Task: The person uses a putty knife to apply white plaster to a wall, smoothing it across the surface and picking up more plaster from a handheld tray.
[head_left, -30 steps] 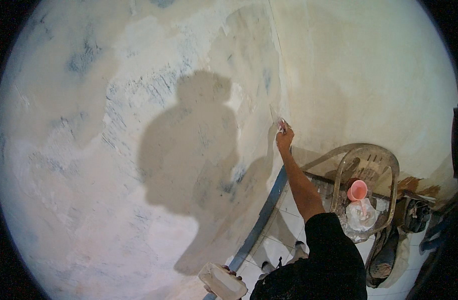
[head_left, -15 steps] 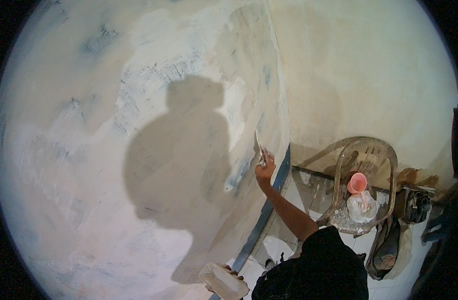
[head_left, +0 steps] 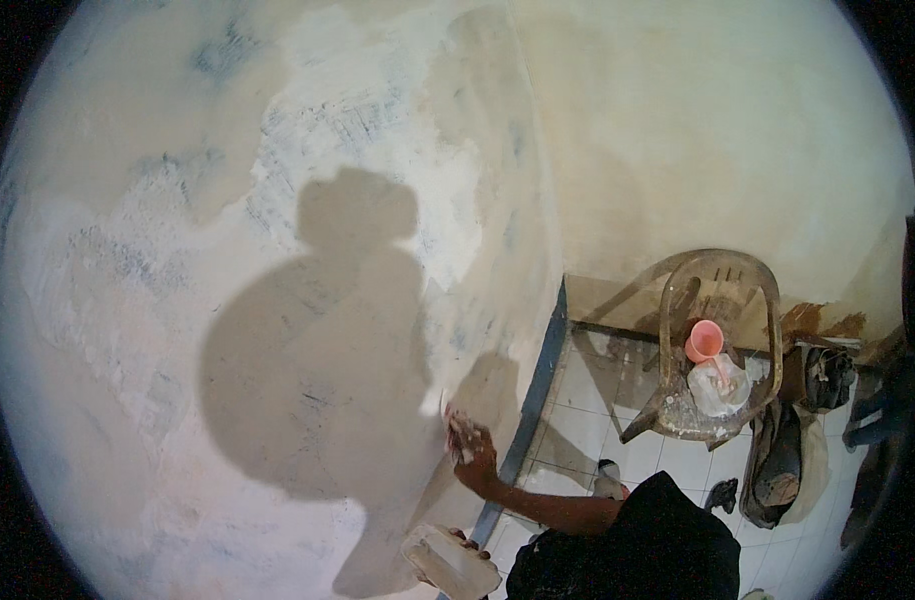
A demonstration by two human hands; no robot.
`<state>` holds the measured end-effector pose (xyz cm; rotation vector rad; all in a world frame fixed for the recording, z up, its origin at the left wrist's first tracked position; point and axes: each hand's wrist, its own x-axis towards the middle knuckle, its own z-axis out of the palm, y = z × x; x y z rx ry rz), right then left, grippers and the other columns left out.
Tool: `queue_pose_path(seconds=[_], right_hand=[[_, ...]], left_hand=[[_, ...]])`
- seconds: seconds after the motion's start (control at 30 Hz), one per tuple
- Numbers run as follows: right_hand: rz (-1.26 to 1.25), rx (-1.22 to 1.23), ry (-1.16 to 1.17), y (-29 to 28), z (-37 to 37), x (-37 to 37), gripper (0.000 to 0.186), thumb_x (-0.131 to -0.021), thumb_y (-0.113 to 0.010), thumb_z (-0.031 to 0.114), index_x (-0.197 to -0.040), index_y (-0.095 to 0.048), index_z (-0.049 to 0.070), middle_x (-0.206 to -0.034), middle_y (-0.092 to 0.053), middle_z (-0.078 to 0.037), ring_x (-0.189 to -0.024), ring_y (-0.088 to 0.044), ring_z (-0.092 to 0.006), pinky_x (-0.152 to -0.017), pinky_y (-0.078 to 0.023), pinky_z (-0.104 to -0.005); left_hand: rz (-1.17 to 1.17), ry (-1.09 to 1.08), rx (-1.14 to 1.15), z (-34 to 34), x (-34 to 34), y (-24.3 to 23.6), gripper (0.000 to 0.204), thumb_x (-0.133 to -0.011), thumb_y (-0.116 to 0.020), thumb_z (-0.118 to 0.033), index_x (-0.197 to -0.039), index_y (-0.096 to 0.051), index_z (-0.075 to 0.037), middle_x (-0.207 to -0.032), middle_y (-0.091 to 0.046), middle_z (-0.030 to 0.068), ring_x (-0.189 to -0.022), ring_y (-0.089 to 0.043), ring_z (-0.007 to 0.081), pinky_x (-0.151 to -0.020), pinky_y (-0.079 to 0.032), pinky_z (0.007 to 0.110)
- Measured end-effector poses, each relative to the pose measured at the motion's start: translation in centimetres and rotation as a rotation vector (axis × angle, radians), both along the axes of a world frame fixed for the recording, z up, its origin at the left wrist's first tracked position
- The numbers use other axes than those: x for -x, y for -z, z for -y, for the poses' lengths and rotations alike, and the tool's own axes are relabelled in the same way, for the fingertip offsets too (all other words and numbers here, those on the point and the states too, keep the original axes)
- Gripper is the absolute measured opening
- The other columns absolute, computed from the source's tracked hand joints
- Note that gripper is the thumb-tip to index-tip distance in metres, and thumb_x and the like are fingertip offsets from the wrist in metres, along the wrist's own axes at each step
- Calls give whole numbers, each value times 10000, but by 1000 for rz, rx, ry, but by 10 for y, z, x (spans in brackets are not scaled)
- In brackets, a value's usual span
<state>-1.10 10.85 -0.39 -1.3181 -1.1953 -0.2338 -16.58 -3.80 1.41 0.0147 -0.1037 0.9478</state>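
A scraper (head_left: 451,418) is clamped in the right grip (head_left: 474,452) and pressed against the wall (head_left: 227,250). At 6 o'clock, a tray (head_left: 449,562) is clasped by the left grip (head_left: 464,541). A chair (head_left: 719,340) stands at 3 o'clock.

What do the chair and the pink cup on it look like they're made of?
The chair looks like moulded plastic, translucent brownish, spattered white: light shows through its slatted back. The pink cup seems plastic too, matte and evenly coloured, though too small to be sure.
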Motion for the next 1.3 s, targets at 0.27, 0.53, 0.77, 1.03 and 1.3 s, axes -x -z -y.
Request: queue_pose_path(seconds=[0.27, 0.53, 0.77, 1.03, 1.3], right_hand=[[-375, 433, -159, 52, 36, -74, 390, -719, -523, -49, -1089, -572, 67, -1018, -612, -131, -962, -575, -300, -809, -454, -379], [-483, 24, 245, 78, -112, -271, 309, -708, -478, -26, -1009, -547, -20, -841, -596, -188, -837, -607, -290, -753, -461, -377], [-588, -153, 235, 61, -174, -307, 482, -598, -426, -19, -1065, -544, -9, -808, -527, -121, -752, -505, -234, -689, -415, -339], [-185, 258, 257, 89, -149, -184, 434, -752, -494, 41, -1182, -537, 77, -1167, -530, -186, -1084, -462, -390, -942, -342, -502], [-352, 17, -198, 84, -13, -97, 384, -710, -528, -43, -1079, -552, 60, -940, -544, -150, -849, -532, -324, -731, -445, -405]], left_hand=[[-1056, -116, 152, -5, -1, -1, 748, -787, -457, -624, -1277, -340, -71, -1137, -533, 194, -994, -524, 417, -859, -413, 544], [-578, -40, 67, 0, -15, 5, 798, -730, -542, -608, -1278, -322, -72, -1078, -537, 187, -951, -538, 383, -804, -450, 521], [-780, -199, 190, 7, -43, -8, 842, -689, -658, -521, -1290, -277, -72, -1086, -496, 183, -929, -529, 357, -777, -474, 497], [-455, -225, 121, 7, -33, 64, 852, -687, -647, -553, -1285, -281, -70, -1082, -511, 183, -928, -535, 364, -798, -460, 517], [-277, -278, 296, -7, -71, 25, 850, -662, -541, -688, -1249, -378, -96, -1123, -475, 171, -827, -537, 381, -651, -429, 585]])
